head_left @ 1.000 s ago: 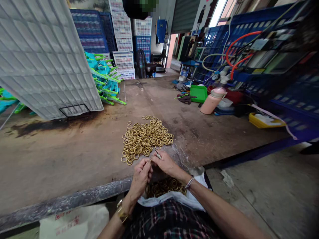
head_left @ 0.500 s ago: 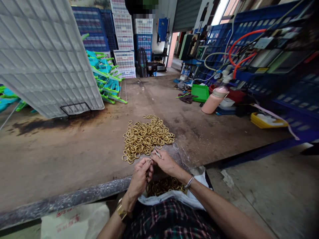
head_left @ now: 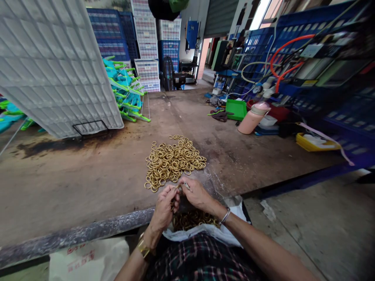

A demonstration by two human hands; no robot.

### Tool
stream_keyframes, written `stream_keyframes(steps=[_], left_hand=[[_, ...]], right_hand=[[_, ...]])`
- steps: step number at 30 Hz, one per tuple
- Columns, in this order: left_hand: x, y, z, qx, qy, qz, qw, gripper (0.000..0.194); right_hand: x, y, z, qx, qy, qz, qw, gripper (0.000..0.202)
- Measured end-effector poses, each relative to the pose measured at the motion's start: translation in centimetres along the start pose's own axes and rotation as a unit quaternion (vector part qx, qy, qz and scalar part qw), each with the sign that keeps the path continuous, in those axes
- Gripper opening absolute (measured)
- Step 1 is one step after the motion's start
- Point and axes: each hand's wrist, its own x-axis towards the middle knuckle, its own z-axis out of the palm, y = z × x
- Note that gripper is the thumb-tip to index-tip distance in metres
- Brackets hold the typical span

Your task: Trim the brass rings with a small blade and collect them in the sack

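My left hand (head_left: 164,203) is closed on several brass-coloured rings (head_left: 172,203), with one ring pinched at its fingertips. Against those fingertips, my right hand (head_left: 197,192) grips a thin, small tool (head_left: 186,186) whose end shows past the knuckles; its exact kind is too small to tell. Both hands meet over the table's near edge. Just beyond them lies a heap of brass-coloured rings (head_left: 172,160) on the brown table (head_left: 117,183). Below the hands, an opened white bag (head_left: 202,231) in my lap holds more rings (head_left: 196,219).
A pale ribbed panel (head_left: 67,70) leans at the left before green and turquoise hangers (head_left: 129,93). On the right stand a pink bottle (head_left: 250,120), a green tray (head_left: 236,109) and a yellow tray (head_left: 318,142). Stacked crates (head_left: 146,50) and a fan (head_left: 168,74) are behind.
My right hand has turned slightly at the left fingertips, and the small tool now points more to the right. The ring heap looks the same.
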Motion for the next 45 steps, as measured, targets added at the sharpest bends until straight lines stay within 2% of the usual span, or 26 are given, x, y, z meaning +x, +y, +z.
stream_keyframes(steps=[3, 6, 21, 26, 29, 31, 36, 40, 42, 45], left_hand=[[0.0, 0.0, 0.0, 0.014, 0.008, 0.002, 1.0, 0.026], [0.0, -0.1, -0.1, 0.029, 0.006, 0.01, 1.0, 0.027], [0.3, -0.5, -0.6, 0.116, 0.01, 0.047, 0.992, 0.032], [-0.5, 0.0, -0.2, 0.134, -0.009, 0.046, 0.99, 0.034], [-1.0, 0.4, 0.6, 0.092, -0.049, 0.014, 0.994, 0.033], [-1.0, 0.6, 1.0, 0.035, -0.055, -0.003, 0.998, 0.031], [-0.2, 0.5, 0.5, -0.074, -0.01, -0.019, 0.997, 0.034], [-0.1, 0.3, -0.5, -0.105, 0.016, -0.023, 0.994, 0.029], [-0.2, 0.4, -0.8, -0.127, 0.015, -0.034, 0.991, 0.025], [-0.3, 0.7, -1.0, -0.168, 0.012, -0.062, 0.984, 0.029]], right_hand=[[-0.4, 0.1, 0.1, -0.117, -0.034, -0.027, 0.992, 0.019], [-0.5, 0.1, 0.1, -0.172, -0.055, -0.022, 0.983, 0.023], [-0.5, -0.6, -0.3, -0.265, -0.095, -0.014, 0.959, 0.026], [-0.1, 0.3, -0.5, -0.278, -0.098, -0.002, 0.956, 0.03], [0.5, 1.2, -0.8, -0.3, -0.069, 0.021, 0.951, 0.031], [1.0, 1.6, -0.8, -0.302, -0.042, 0.03, 0.952, 0.031], [3.1, 1.3, -0.5, -0.288, 0.024, 0.004, 0.957, 0.033], [5.1, 0.2, 0.0, -0.32, 0.028, 0.003, 0.947, 0.04], [6.0, -0.2, 0.2, -0.348, 0.023, 0.027, 0.937, 0.036], [6.9, -0.5, 0.3, -0.373, 0.013, 0.055, 0.926, 0.026]])
